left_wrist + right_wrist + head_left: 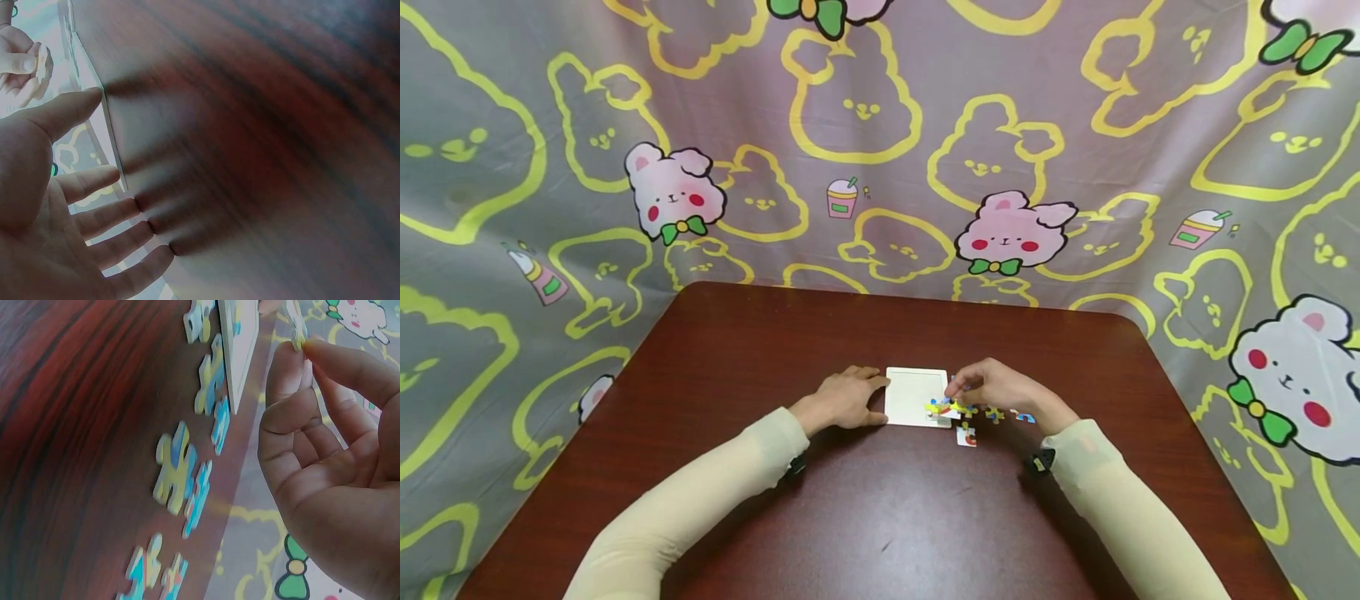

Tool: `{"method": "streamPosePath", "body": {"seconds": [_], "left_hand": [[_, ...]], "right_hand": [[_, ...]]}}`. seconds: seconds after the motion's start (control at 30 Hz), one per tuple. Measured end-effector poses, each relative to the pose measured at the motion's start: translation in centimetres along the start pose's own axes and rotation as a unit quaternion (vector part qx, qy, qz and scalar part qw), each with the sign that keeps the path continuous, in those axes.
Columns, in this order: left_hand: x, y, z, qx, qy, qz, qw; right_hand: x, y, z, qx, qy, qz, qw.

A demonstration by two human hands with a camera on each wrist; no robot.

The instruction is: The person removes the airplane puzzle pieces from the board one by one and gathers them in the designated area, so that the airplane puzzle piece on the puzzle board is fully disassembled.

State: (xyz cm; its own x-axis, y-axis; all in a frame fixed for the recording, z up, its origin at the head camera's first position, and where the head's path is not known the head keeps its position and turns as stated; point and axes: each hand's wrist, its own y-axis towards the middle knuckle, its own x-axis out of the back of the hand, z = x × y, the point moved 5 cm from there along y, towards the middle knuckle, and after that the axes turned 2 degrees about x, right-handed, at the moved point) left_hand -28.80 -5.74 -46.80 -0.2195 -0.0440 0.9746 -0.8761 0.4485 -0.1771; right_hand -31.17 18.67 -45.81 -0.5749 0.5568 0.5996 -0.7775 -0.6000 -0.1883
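A white square puzzle tray (914, 392) lies on the dark brown table (865, 517). My left hand (871, 398) rests flat beside the tray's left edge; in the left wrist view its fingers (109, 212) are straight and the thumb touches the tray's rim (106, 119). My right hand (955, 387) hovers over the tray's right edge and pinches a small puzzle piece (295, 324) between thumb and forefinger. A few coloured pieces (942, 408) lie at the tray's lower right corner. Loose pieces (177, 467) sit on the table under my right hand.
One loose piece with a red spot (966, 436) lies in front of the tray, and others (1025, 417) lie to its right. A cloth printed with bunnies (880, 150) hangs behind and around the table. The table's near half is bare wood.
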Motion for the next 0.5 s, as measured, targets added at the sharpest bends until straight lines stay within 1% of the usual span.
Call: {"method": "streamPosePath", "body": {"seconds": [0.13, 0.23, 0.33, 0.5], "left_hand": [[-0.1, 0.0, 0.0, -0.001, 0.002, 0.0, 1.0], [-0.2, 0.0, 0.1, -0.002, 0.003, -0.001, 1.0], [-0.2, 0.0, 0.1, -0.003, 0.003, -0.001, 1.0], [-0.2, -0.1, 0.1, -0.002, 0.004, -0.001, 1.0]], "right_hand": [[0.4, -0.9, -0.6, 0.004, 0.005, 0.007, 1.0], [0.8, -1.6, -1.3, -0.001, 0.007, 0.008, 0.9999], [1.1, -2.2, -2.1, -0.017, 0.012, 0.007, 0.9998], [1.4, -3.1, -3.0, -0.027, 0.014, 0.01, 0.9995]]}}
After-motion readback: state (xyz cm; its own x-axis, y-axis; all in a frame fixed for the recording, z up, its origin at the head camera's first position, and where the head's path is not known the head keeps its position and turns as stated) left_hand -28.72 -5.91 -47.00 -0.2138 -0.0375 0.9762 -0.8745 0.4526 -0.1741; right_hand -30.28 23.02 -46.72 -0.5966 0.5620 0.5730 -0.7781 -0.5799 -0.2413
